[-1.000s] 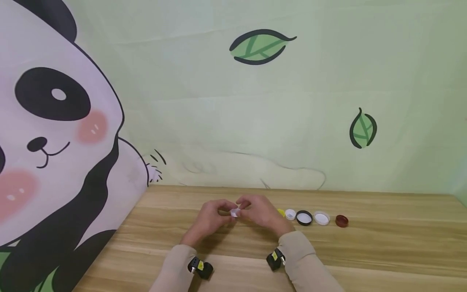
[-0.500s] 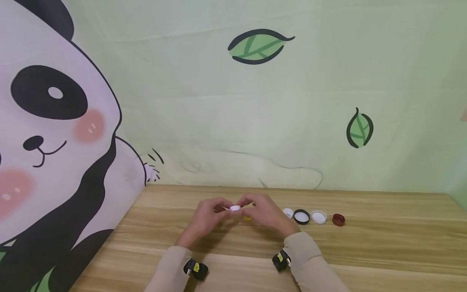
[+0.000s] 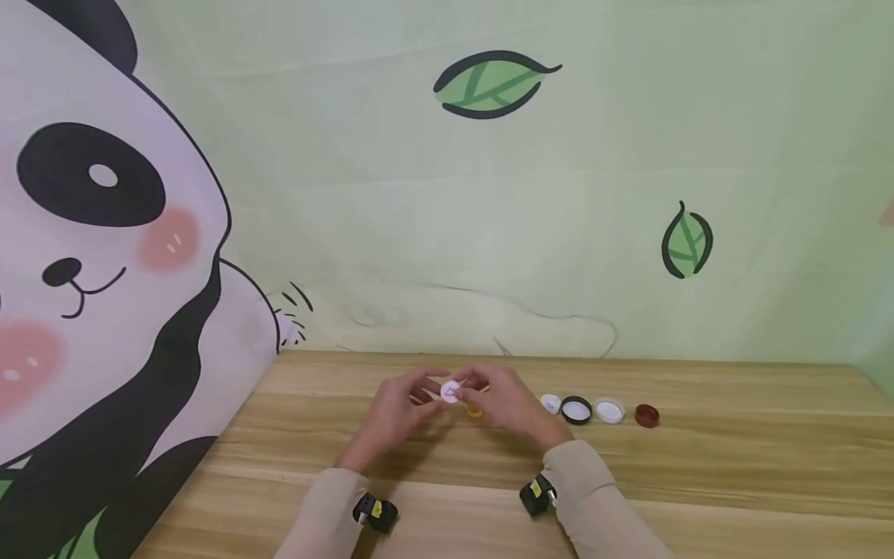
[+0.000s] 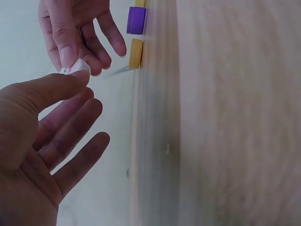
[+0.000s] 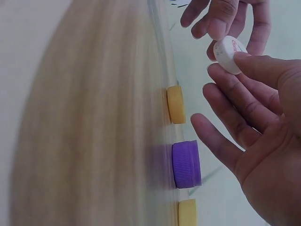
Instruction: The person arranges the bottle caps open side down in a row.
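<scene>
A small white bottle cap (image 3: 450,391) with red print on its face is held up over the table between both hands. My left hand (image 3: 398,415) pinches it from the left; the thumb lies on the cap (image 4: 79,67) in the left wrist view. From the other side my right hand (image 3: 506,400) grips it, thumb across the face of the cap (image 5: 229,54) in the right wrist view. The lower fingers of both hands spread loosely. Below them stand an orange cap (image 5: 176,104), a ribbed purple cap (image 5: 186,165) and a yellow cap (image 5: 187,213).
Right of the hands, a row of caps lies on the wooden table (image 3: 740,466): a small white cap (image 3: 550,404), a black-rimmed lid (image 3: 576,421), a white lid (image 3: 610,410) and a dark red cap (image 3: 646,416). A panda-print backdrop (image 3: 349,194) hangs behind.
The white cap has been turned between the fingers, and its printed face now shows to the head camera. The hands have stayed near the same spot; an orange cap has come into sight beneath them.
</scene>
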Demonstrator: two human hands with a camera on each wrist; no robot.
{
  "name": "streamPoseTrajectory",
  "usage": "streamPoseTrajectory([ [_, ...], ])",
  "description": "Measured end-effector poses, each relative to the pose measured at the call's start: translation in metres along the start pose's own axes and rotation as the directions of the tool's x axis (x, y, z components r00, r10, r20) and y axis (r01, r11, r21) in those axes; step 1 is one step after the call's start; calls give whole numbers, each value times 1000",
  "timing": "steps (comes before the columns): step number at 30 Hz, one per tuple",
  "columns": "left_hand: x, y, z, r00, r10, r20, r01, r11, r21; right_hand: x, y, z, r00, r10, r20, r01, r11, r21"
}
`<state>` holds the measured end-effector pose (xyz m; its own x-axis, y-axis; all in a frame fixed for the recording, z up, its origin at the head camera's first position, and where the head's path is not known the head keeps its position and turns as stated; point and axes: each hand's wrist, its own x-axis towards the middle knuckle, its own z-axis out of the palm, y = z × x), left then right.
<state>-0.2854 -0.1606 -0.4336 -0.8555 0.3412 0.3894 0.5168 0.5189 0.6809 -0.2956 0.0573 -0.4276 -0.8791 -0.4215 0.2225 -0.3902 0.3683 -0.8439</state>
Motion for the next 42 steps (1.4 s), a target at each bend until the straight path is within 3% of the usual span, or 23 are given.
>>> streamPoseTrajectory([
  [4, 1, 1, 0, 999, 32, -5, -32, 999, 32, -1, -2, -2, 1000, 13, 2, -13, 1000, 8],
  [10, 4, 3, -1, 1000, 20, 5, -20, 999, 31, -1, -2, -6, 998, -43, 42, 42, 999, 29],
  [18, 4, 5, -8, 994, -24, 103, 22, 1000, 20, -6, -5, -9, 994, -20, 104, 21, 1000, -12],
  [27, 3, 4, -19, 952, -74, 299, 73, 997, 15, -11, -7, -3, 984, -25, 178, 31, 999, -27],
  [42, -8, -2, -19, 903, -105, 416, 119, 993, -9, -21, -8, 14, 976, 10, 220, 17, 993, -118],
])
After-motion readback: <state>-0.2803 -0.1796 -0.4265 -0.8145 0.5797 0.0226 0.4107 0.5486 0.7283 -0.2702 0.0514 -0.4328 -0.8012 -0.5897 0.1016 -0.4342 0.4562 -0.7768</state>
